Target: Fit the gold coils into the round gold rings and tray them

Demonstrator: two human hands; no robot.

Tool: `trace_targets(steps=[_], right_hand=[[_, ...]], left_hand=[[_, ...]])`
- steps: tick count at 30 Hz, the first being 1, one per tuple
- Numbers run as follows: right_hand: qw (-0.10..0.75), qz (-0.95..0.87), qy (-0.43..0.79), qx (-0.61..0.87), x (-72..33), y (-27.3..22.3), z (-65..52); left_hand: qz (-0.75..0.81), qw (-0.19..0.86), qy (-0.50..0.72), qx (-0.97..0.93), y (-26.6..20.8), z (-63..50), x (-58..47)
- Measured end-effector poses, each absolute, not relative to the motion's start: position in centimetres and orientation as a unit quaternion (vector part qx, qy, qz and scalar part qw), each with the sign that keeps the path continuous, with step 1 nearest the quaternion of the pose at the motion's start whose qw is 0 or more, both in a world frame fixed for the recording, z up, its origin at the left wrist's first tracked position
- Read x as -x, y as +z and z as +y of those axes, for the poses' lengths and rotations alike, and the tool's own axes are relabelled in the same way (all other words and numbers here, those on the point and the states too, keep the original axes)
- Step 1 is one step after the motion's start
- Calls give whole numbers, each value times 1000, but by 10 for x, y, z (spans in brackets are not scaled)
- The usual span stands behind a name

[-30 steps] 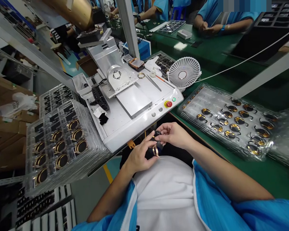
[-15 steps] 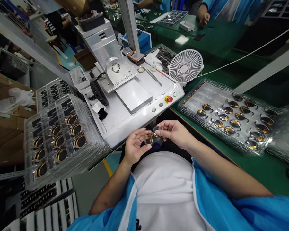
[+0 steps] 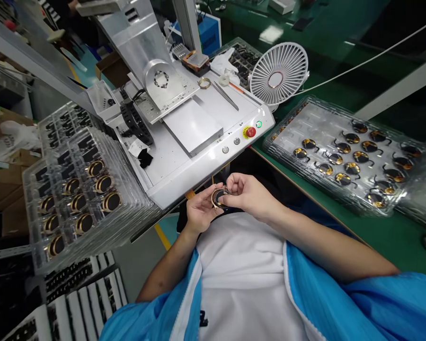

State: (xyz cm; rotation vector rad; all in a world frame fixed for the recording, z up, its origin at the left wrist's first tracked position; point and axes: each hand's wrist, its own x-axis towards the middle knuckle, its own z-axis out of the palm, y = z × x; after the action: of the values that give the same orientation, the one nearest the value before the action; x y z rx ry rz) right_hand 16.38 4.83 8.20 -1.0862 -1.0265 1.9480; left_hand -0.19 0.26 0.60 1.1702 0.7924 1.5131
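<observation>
In front of my white shirt, my left hand [image 3: 200, 208] is closed on a gold ring-shaped watch case [image 3: 213, 201], its rim between thumb and fingers. A round dark watch screen [image 3: 219, 195] lies in or against that ring; I cannot tell whether it is seated. The bent fingers of my right hand [image 3: 246, 195] pinch the screen from the right and partly cover it. Just beyond both hands is the front edge of a white bench machine [image 3: 199, 176].
Stacked clear trays [image 3: 88, 241] with gold-rimmed round pieces stand left. Another tray stack [image 3: 294, 128] at right holds round screens with cables. A white fan [image 3: 279, 76], tweezers [image 3: 227, 97], a loose gold ring [image 3: 204, 83] and a red button [image 3: 250, 132] are ahead.
The screen in my right hand has moved left, from beside the gold watch case onto it. Both hands are now close together. The camera view has tilted downward.
</observation>
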Motion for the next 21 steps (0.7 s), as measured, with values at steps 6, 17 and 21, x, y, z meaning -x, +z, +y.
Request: trace_targets(steps=[6, 17, 21], right_hand=[[337, -438, 724, 413, -159, 86, 49], [331, -444, 721, 417, -160, 84, 50], [329, -433, 732, 410, -159, 80, 51]], left_hand=[[359, 479, 633, -491, 0, 1, 3], [351, 468, 633, -508, 2, 3, 1], [368, 476, 633, -487, -1, 2, 3]])
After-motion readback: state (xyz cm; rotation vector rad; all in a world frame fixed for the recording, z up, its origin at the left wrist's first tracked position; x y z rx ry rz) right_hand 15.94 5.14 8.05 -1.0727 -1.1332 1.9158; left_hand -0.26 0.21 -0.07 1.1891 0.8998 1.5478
